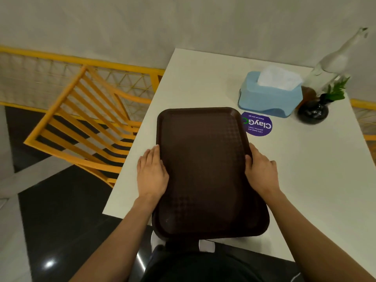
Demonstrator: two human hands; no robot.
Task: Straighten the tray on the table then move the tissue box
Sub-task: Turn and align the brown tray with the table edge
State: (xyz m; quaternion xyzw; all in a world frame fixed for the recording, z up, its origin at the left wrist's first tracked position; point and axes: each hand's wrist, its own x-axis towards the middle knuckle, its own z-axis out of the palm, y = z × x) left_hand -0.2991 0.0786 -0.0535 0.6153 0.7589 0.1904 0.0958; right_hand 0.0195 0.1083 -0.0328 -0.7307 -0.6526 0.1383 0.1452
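A dark brown plastic tray (205,169), rectangular with rounded corners and a dimpled surface, lies on the smooth white table (305,180), its near end hanging over the table's near edge. The left hand (151,173) lies flat against the tray's left rim, fingers together; the right hand (260,169) grips the right rim, thumb on top. Beyond the tray's far right corner sits a light blue tissue box (268,98) with white tissue puffing out, just beside a round purple sticker (258,125), a black vase (313,112) and a glass bottle (331,64). Bare tabletop spreads to the right.
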